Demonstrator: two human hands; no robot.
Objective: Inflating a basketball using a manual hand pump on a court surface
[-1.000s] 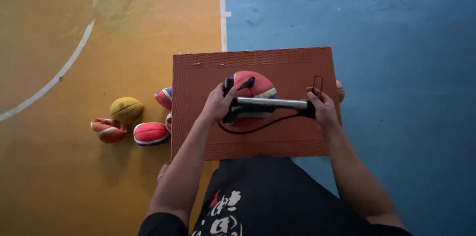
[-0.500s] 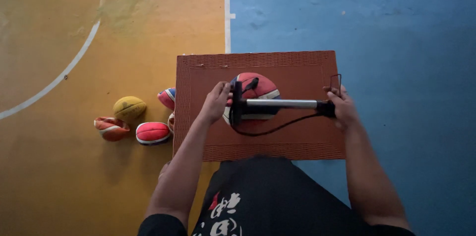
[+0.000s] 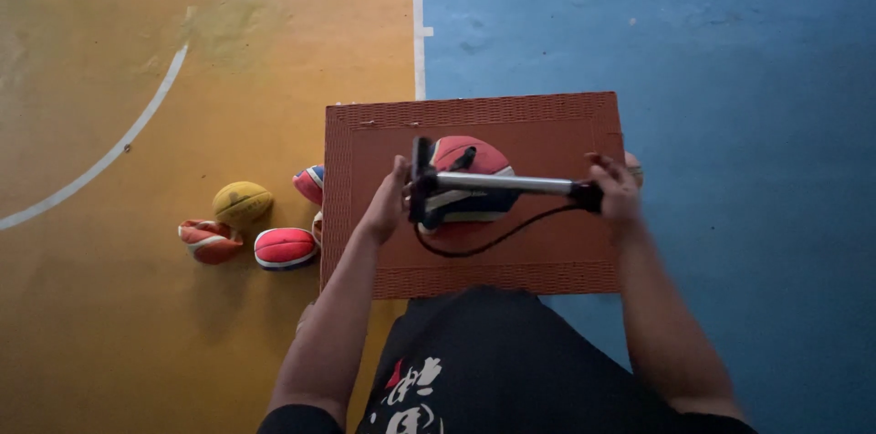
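A hand pump with a silver barrel lies sideways over a red, white and dark ball on a reddish-brown table. My left hand grips the pump's black base end at the left. My right hand is closed on the black handle at the right, with the rod drawn out. A black hose loops from the pump below the ball.
Several flattened balls lie on the yellow floor left of the table: a yellow one, a red one, an orange-and-white one and one at the table's edge. A white line divides yellow floor from blue floor.
My right hand has pulled the pump handle out to the right, lengthening the visible silver rod. The left hand stays at the pump's base by the ball.
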